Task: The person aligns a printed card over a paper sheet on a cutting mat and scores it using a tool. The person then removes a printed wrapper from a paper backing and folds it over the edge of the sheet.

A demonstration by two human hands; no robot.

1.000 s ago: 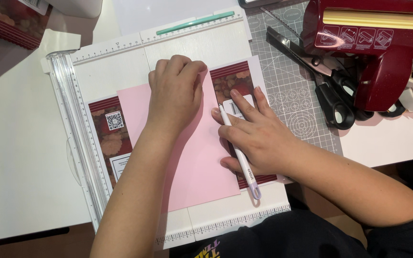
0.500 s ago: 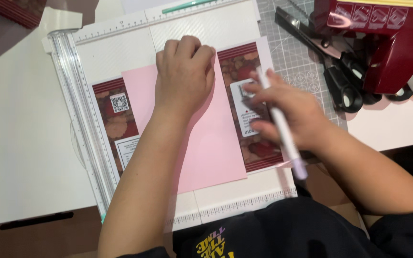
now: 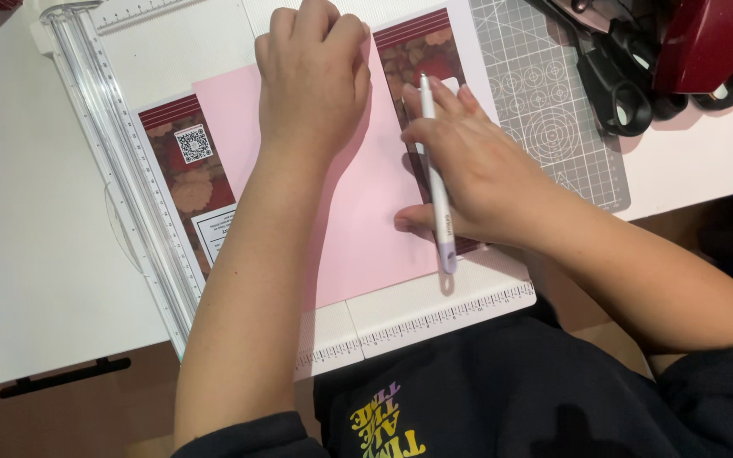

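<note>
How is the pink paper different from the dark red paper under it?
The pink paper is plain, with no pattern; the dark red paper has flower-like pictures, stripes and a square code. The pink paper lies on top; the dark red paper is underneath, showing on both sides. The left hand presses on the pink paper; the right hand, holding a white pen, rests over the dark red paper's right part. Both lie flat on the white trimmer board.

Open white table (image 3: 27, 254) at nine o'clock, beyond the clear cutter rail (image 3: 120, 178). Blocked at two o'clock by black scissors (image 3: 617, 93) and a dark red machine (image 3: 706, 42). Free grey cutting mat (image 3: 545, 127) between. Board middle taken by both forearms.
</note>
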